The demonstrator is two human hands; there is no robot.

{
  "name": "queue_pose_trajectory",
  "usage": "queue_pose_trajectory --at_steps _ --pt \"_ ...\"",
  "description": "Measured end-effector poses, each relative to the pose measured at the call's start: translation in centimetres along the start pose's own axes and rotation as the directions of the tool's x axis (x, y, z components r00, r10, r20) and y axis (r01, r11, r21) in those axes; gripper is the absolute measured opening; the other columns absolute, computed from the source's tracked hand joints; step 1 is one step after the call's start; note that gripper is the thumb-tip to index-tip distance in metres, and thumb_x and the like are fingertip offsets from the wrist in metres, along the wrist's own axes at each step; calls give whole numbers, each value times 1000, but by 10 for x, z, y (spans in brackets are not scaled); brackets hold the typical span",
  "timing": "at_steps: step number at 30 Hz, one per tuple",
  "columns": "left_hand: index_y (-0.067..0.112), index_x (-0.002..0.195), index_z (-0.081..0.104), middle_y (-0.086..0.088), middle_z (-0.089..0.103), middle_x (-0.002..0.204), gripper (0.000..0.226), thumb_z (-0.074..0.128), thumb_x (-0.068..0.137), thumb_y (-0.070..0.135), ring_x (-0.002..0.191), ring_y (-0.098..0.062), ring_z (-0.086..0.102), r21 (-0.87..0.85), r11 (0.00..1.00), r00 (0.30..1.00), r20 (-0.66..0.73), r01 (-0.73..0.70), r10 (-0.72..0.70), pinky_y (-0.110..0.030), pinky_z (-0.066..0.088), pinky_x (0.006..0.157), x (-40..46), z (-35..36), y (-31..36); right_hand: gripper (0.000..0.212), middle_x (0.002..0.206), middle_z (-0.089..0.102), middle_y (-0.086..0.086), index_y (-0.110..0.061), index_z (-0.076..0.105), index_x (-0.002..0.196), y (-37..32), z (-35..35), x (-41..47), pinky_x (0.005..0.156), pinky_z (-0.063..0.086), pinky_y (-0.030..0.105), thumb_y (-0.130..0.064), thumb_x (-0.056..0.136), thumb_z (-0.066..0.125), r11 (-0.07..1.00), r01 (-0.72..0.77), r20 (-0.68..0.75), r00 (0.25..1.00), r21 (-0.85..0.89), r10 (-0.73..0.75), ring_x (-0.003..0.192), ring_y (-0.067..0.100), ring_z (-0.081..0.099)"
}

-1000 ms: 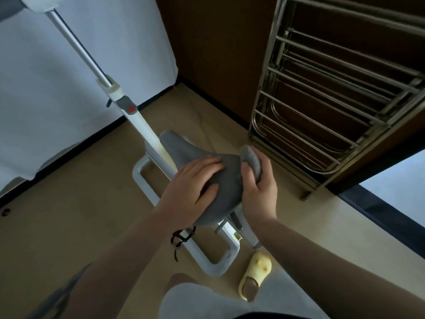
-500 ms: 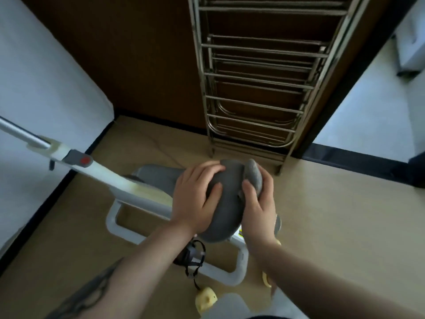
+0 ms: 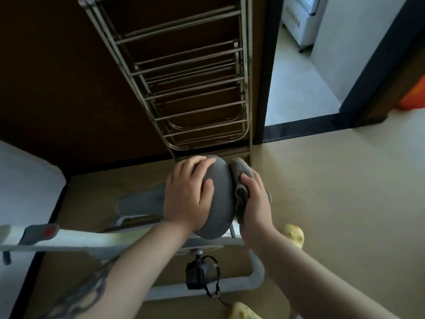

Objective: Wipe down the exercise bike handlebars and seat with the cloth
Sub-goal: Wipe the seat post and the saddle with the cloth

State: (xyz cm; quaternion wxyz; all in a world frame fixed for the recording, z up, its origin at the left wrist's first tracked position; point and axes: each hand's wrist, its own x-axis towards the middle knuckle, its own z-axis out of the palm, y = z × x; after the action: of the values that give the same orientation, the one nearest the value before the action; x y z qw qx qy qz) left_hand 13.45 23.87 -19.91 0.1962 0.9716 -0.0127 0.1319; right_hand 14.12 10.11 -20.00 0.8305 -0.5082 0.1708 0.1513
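The exercise bike's grey seat (image 3: 220, 199) sits at the centre of the head view, its narrow nose pointing left. My left hand (image 3: 188, 194) lies flat on the seat's top with fingers spread over it. My right hand (image 3: 255, 203) grips a folded grey cloth (image 3: 239, 178) and presses it against the seat's right edge. The bike's white frame (image 3: 110, 238) runs left below the seat, with a grey clamp and red knob (image 3: 48, 231). The handlebars are out of view.
A folded metal drying rack (image 3: 190, 93) leans on the dark brown wall right behind the seat. A black pedal with strap (image 3: 202, 275) hangs below. Yellow slippers (image 3: 294, 236) lie on the beige floor. A doorway (image 3: 296, 84) opens at the right.
The view has swung right, so the rack and seat now appear straighter ahead. My right hand with the cloth has slid along the seat's right edge; my left hand stays on top.
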Motion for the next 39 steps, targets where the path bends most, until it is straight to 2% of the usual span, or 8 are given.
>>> queue_pose_trajectory --at_steps 9,14,18,23,27,31,36,39 --pt "22 134 54 7 51 139 45 38 92 27 130 -10 44 -103 994 999 -13 -40 39 -41 39 106 2 2 -4 32 115 62 -16 -38 55 123 36 14 -49 92 47 27 -27 93 50 963 263 -148 952 -64 -270 108 1 58" --pt "21 133 55 5 53 137 43 42 92 25 128 -11 45 -108 993 998 -35 -50 46 -41 41 104 1 4 -6 28 103 65 -15 -35 60 114 14 14 -4 90 52 35 -16 97 49 968 199 -124 968 -152 -218 94 -1 61" --pt "21 134 55 6 53 137 44 40 92 26 129 -11 45 -102 993 998 -38 -53 50 -42 41 104 1 5 -6 35 116 60 -19 -38 52 128 31 18 -48 92 48 23 -25 95 51 927 323 -92 934 -189 -344 109 -3 56" --pt "22 133 55 6 53 137 44 40 91 26 128 -11 45 -97 994 998 -43 -51 47 -38 40 105 1 5 -5 29 105 64 -16 -38 57 117 16 15 -7 92 52 37 -20 95 51 947 208 -165 954 -245 -252 96 -2 60" --pt "21 134 55 6 53 137 45 40 92 25 129 -10 44 -104 993 998 -47 -51 47 -39 39 105 1 5 -5 46 126 54 -19 -39 44 132 37 26 -64 96 45 20 -13 96 52 916 316 -142 923 -247 -357 115 -6 51" --pt "22 134 55 6 53 138 46 39 91 28 129 -11 44 -88 995 999 -36 -42 39 -37 38 106 2 4 -5 34 105 61 -12 -34 54 120 24 19 -17 82 50 28 -13 94 51 948 208 -224 938 -242 -263 96 4 59" --pt "21 133 57 5 54 136 46 40 90 26 128 -11 46 -102 994 998 -52 -48 42 -37 39 105 2 4 -5 42 124 52 -15 -35 42 134 39 26 -57 91 44 15 -17 96 51 932 279 -145 938 -230 -316 114 -2 51" --pt "21 133 56 5 54 137 47 39 89 28 128 -12 45 -98 994 999 -40 -39 35 -38 39 105 2 3 -4 33 110 58 -12 -34 48 125 29 17 -25 83 48 19 -18 96 50 935 236 -156 946 -265 -283 100 0 57"
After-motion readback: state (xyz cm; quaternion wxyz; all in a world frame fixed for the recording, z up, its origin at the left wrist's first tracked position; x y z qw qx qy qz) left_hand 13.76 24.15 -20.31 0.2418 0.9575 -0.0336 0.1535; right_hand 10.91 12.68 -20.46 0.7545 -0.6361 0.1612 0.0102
